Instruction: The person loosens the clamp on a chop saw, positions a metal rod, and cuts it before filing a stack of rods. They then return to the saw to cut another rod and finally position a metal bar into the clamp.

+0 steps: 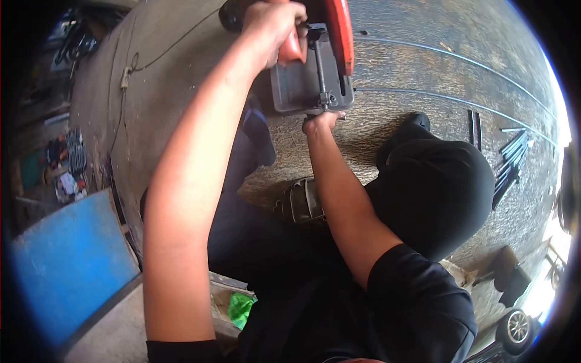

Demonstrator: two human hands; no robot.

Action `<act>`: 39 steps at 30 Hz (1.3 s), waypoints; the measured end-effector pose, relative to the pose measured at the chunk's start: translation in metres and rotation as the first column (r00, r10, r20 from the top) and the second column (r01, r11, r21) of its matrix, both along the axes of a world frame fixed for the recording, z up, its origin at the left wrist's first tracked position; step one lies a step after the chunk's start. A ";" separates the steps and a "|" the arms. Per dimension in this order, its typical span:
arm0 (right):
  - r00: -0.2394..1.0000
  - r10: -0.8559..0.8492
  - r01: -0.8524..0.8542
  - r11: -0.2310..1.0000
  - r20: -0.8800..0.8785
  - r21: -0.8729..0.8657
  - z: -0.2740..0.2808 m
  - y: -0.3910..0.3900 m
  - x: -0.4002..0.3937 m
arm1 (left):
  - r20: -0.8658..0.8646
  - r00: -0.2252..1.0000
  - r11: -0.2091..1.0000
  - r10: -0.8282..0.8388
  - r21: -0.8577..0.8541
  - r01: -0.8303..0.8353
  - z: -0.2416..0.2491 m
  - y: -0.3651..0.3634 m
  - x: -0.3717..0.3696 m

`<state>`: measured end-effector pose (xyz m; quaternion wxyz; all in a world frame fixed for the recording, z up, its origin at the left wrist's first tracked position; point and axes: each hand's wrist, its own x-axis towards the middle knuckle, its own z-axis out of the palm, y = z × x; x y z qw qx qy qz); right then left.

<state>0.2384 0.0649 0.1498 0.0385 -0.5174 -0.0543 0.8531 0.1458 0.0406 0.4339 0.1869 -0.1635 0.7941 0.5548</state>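
A cut-off saw with a red blade guard (341, 33) stands on the floor at the top middle. Its grey metal base (290, 88) carries a vise with a long threaded screw (321, 65). My left hand (273, 27) is closed around the saw's red handle (293, 49). At the base's near edge, my right hand (322, 122) is closed at the end of the vise screw, on the crank handle, which my fingers mostly hide. A long thin metal rod (436, 94) reaches rightward from beside the saw base.
Another long rod (448, 48) lies farther back. Several dark cut bars (511, 160) are piled at the right. A metal casing (301, 201) sits between my legs. A power cord (175, 43) runs along the left floor, near a blue panel (75, 260).
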 end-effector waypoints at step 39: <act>0.927 -0.304 0.338 0.420 -0.221 0.842 0.180 0.115 -0.051 | -0.576 0.817 0.993 0.031 -0.078 -0.093 -0.006 0.001 -0.027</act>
